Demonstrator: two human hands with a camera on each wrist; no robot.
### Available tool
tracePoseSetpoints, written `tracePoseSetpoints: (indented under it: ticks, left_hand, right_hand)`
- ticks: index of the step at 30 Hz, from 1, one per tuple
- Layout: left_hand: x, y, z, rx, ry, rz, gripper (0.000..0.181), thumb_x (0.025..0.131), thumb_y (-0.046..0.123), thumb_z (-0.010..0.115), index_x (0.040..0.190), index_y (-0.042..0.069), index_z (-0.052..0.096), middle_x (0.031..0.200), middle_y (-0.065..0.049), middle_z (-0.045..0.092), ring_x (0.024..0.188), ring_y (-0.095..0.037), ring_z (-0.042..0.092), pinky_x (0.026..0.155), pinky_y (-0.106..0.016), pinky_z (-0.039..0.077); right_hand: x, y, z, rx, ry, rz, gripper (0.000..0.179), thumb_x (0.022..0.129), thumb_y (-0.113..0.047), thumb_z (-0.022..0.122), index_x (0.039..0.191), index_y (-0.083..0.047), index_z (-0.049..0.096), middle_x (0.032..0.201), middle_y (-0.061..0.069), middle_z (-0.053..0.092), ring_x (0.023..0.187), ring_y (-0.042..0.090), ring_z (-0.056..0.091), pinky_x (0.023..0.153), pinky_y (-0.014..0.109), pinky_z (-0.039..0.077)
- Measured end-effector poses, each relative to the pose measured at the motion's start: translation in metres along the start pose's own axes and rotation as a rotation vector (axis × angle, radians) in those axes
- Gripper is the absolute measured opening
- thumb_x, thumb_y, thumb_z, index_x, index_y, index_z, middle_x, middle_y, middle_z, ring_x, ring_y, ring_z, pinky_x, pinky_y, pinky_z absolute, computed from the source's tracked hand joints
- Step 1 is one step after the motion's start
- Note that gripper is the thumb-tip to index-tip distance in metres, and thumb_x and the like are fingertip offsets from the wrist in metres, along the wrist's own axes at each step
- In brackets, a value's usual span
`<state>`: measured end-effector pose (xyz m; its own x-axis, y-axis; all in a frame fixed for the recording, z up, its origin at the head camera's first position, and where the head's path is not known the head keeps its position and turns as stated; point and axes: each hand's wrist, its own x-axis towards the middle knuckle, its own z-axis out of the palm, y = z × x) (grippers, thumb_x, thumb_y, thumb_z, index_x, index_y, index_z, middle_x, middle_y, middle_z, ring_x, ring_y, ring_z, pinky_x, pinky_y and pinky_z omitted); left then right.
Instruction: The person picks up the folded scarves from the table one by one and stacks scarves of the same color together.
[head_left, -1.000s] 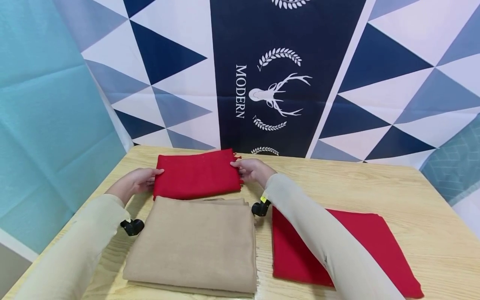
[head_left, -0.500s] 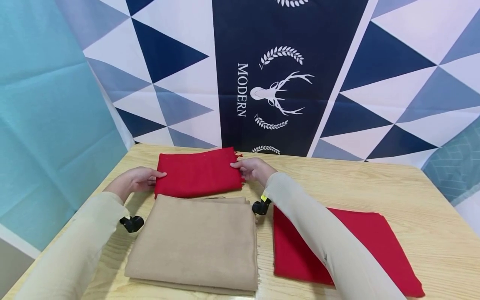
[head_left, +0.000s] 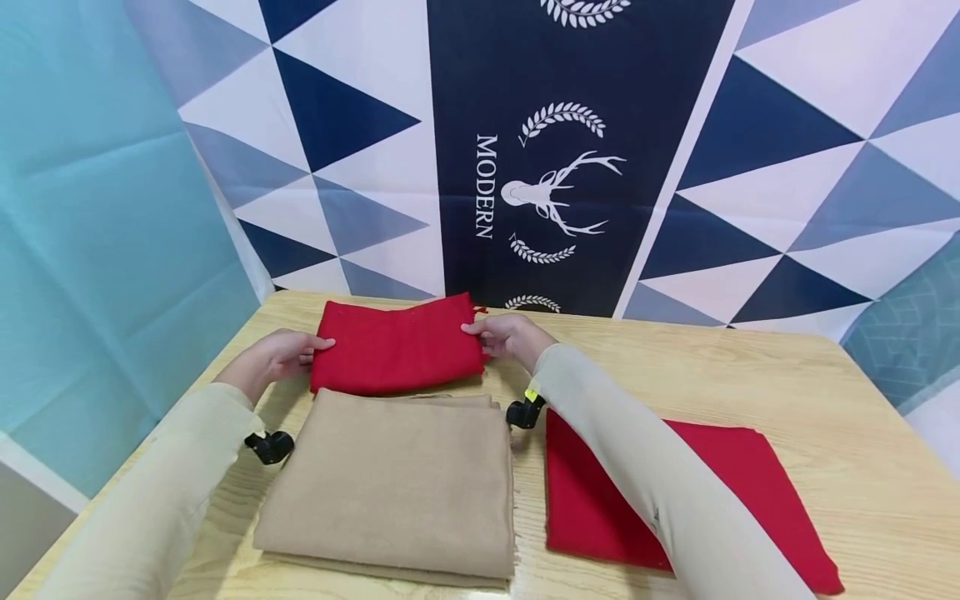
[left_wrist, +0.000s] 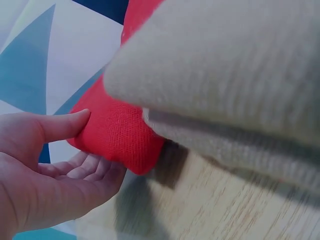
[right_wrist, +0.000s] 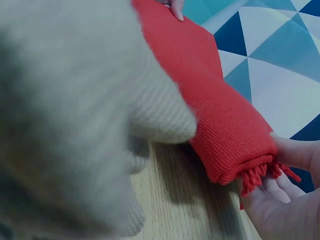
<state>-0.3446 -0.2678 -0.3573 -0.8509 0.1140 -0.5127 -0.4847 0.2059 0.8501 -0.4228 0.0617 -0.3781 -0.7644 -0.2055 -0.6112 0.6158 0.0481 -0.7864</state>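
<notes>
A folded red scarf [head_left: 397,346] with a fringed right end is held between both hands near the table's back edge. The left hand [head_left: 288,352] pinches its left end, thumb on top and fingers underneath, as the left wrist view shows on the scarf [left_wrist: 120,130]. At the fringed end, the right hand [head_left: 510,337] pinches with its thumb above and fingers below the fringe [right_wrist: 260,175]. In both wrist views the scarf's underside appears slightly off the wood. Just in front of it lies a folded beige cloth [head_left: 397,483], which neither hand touches.
A second folded red cloth [head_left: 600,508] lies at the right, partly hidden under the right sleeve [head_left: 652,458]. Everything rests on a light wooden table [head_left: 750,375]. A patterned curtain [head_left: 555,167] hangs behind the table, and a light blue one [head_left: 97,208] at the left.
The red scarf's left end has risen slightly, and its top edge now sags in the middle. Both hands keep their hold; the head view has shifted a little.
</notes>
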Motion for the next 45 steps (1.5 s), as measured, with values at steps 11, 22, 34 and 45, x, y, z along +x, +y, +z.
tracePoseSetpoints:
  ticks: [11, 22, 34, 45]
  left_hand:
    - [-0.01, 0.012, 0.008, -0.011, 0.025, 0.015, 0.05, 0.099, 0.021, 0.05, 0.14, -0.002, 0.033, 0.083, 0.01, 0.058, 0.079, -0.005, 0.059, 0.075, -0.016, 0.051]
    - [-0.024, 0.022, 0.013, -0.031, 0.027, 0.022, 0.067, 0.099, 0.027, 0.05, 0.15, -0.001, 0.017, 0.102, 0.003, 0.048, 0.09, -0.009, 0.053, 0.076, -0.016, 0.051]
    - [-0.037, 0.027, 0.019, -0.045, -0.013, 0.052, 0.047, 0.099, 0.027, 0.051, 0.137, 0.004, 0.033, 0.087, 0.01, 0.058, 0.085, -0.006, 0.057, 0.077, -0.017, 0.052]
    - [-0.05, 0.029, 0.027, -0.063, -0.054, 0.082, 0.023, 0.099, 0.024, 0.051, 0.115, 0.011, 0.043, 0.082, 0.011, 0.062, 0.08, -0.005, 0.061, 0.077, -0.018, 0.052]
  right_hand:
    - [0.076, 0.009, -0.037, 0.031, -0.109, -0.013, 0.038, 0.08, -0.012, 0.077, 0.115, -0.008, 0.063, 0.113, 0.009, 0.071, 0.102, 0.022, 0.068, 0.101, 0.037, 0.05]
    - [0.113, 0.005, -0.063, 0.069, -0.194, -0.025, 0.051, 0.066, -0.014, 0.087, 0.11, -0.01, 0.06, 0.101, 0.007, 0.072, 0.092, 0.022, 0.07, 0.086, 0.036, 0.056]
    - [0.035, 0.001, -0.051, 0.089, -0.17, -0.075, 0.044, 0.084, -0.008, 0.072, 0.124, -0.01, 0.055, 0.121, 0.008, 0.066, 0.109, 0.019, 0.063, 0.099, 0.033, 0.051]
    - [-0.082, -0.004, -0.026, 0.066, -0.119, -0.109, 0.022, 0.096, -0.007, 0.052, 0.118, -0.01, 0.048, 0.091, -0.001, 0.063, 0.09, 0.009, 0.058, 0.104, 0.027, 0.045]
